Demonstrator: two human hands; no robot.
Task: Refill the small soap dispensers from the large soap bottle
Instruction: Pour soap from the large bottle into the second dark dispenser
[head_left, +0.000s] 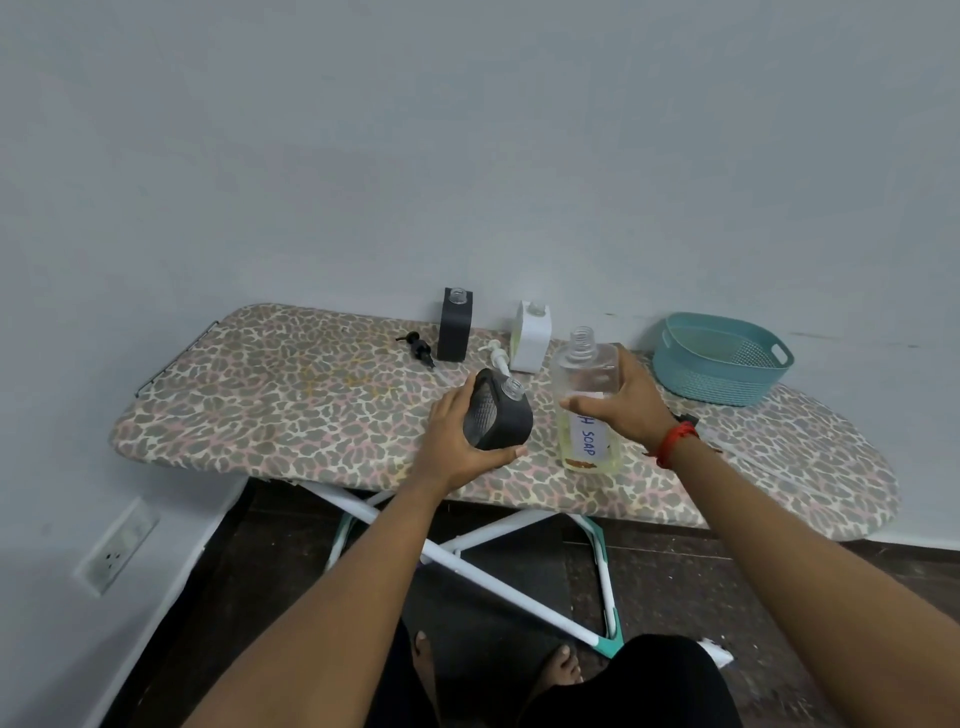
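Observation:
My left hand (453, 441) grips a small black soap dispenser (500, 415), tilted, its open clear neck pointing up and to the right. My right hand (631, 402) holds the large clear soap bottle (586, 410), upright on the board, uncapped, with yellowish liquid low inside and a white handwritten label. A second black dispenser (456, 325) and a white dispenser (530, 335) stand open-necked at the back of the leopard-print ironing board (291, 395). A black pump head (418, 348) and a white pump head (497, 358) lie loose near them.
A teal plastic basket (719, 358) sits at the back right of the board, against the grey wall. A small dark item (685, 418) lies behind my right wrist. The board's white crossed legs (467, 545) stand on a dark floor above my bare feet. A wall socket (117, 545) is low left.

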